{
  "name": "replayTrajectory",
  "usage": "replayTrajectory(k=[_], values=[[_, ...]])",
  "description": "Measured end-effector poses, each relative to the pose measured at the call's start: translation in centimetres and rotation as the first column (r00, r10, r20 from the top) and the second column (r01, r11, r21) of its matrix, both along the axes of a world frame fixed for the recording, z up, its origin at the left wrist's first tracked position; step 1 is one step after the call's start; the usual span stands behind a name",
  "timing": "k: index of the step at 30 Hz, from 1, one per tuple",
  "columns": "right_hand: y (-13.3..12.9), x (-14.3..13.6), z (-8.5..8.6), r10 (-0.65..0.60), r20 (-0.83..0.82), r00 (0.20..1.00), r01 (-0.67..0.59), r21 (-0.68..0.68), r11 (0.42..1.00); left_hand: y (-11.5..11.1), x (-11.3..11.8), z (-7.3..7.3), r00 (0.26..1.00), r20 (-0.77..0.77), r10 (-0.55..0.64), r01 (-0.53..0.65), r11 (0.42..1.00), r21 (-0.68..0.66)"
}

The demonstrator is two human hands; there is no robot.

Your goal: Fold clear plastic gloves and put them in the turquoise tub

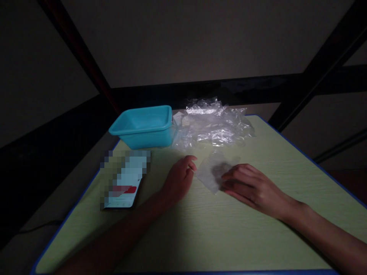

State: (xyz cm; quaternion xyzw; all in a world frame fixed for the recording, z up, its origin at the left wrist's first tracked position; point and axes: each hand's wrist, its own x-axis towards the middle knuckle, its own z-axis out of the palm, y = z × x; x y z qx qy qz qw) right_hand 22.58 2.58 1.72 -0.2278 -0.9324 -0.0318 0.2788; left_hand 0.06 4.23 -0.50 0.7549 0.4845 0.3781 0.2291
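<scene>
Plastic bag (pixel 210 173), small, thin and cloudy, or perhaps only a loose sheet, is between my two hands near the middle of the table (pixel 206 240), one corner pointing towards me. My left hand (pixel 180 176) is at its left corner, thumb and forefinger curled close to the edge; I cannot tell whether they pinch it or only touch. My right hand (pixel 250 186) comes over the opposite side, fingers bent down together onto the film, and their shadow hides whether the thumb has closed on it from below.

I judge the step in hand to be handling this one piece by its two sides, spreading or straightening it. The next move calls for light, exact fingertips: film this thin would slip or crease easily, and a firm pinch at each side would be needed before any pull. I also cannot tell whether it lies flat or is slightly raised.

Just behind it sits a loose, shiny heap of clear wrapping (pixel 219 128), crumpled, with light glinting off its folds. A blue tub (pixel 146 139) stands to the left of that heap, right beside it. Nearer to me, beyond my left wrist, lies a phone (pixel 126 191) with its screen lit. Past the table's far edge rises a dim wall (pixel 186 42).
</scene>
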Motion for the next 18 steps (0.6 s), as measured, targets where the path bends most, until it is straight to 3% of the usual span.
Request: replayTrajectory(k=[8,14,18], values=[[-0.48,-0.64,-0.26,0.082,0.134,0.988,-0.090,0.052,0.995,-0.38,0.11,0.53,0.997,0.059,-0.045,0.044,0.999,0.008],[-0.52,-0.83,-0.39,0.095,0.158,0.983,-0.109,0.080,0.991,-0.76,0.19,0.58,0.937,-0.047,-0.347,0.349,0.935,0.067],[-0.56,-0.80,-0.46,0.100,0.187,0.977,-0.118,0.086,0.989,-0.88,0.32,0.62,0.912,-0.078,-0.403,0.408,0.912,0.053]])
